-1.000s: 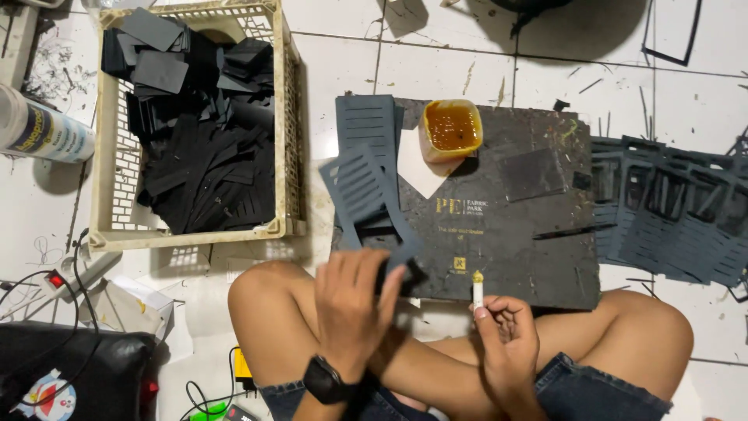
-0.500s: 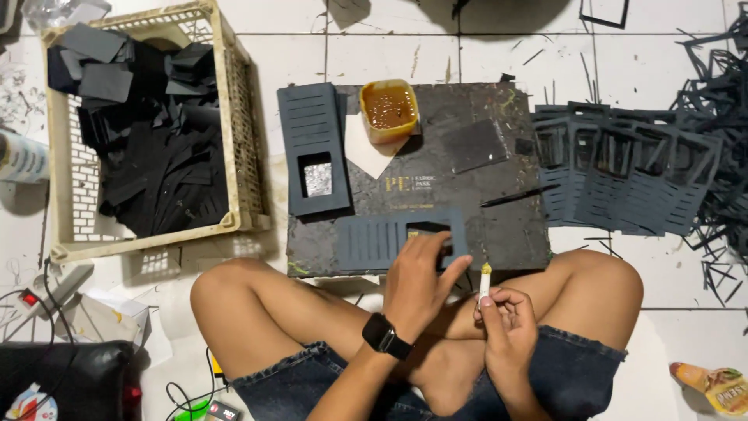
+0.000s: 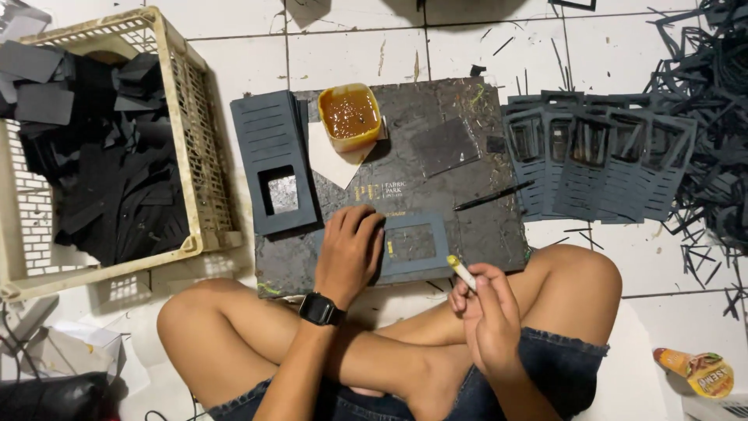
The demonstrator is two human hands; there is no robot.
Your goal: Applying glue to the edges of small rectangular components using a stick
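My left hand [image 3: 349, 251], with a black watch on its wrist, presses flat on a dark grey cardboard cut-out [image 3: 411, 244] that has a rectangular window and lies on the black work board [image 3: 467, 204]. My right hand [image 3: 487, 308] hovers over my knee and holds a thin white stick with a yellow tip [image 3: 461, 272]. A small yellow tub of amber glue [image 3: 350, 115] stands at the board's far edge. A stack of slotted grey cut-outs [image 3: 273, 160] lies at the board's left.
A cream plastic crate [image 3: 199, 156] full of black card pieces sits at the left. Overlapping grey cut-outs [image 3: 600, 160] lie fanned out to the right, with a pile of black offcut strips [image 3: 717, 132] beyond. A black stick [image 3: 493, 196] rests on the board. A snack packet [image 3: 697, 370] lies at lower right.
My left hand brought a slotted grey cut-out down from the air and laid it flat on the board's near edge. The view shifted and drew closer. My right hand kept the stick.
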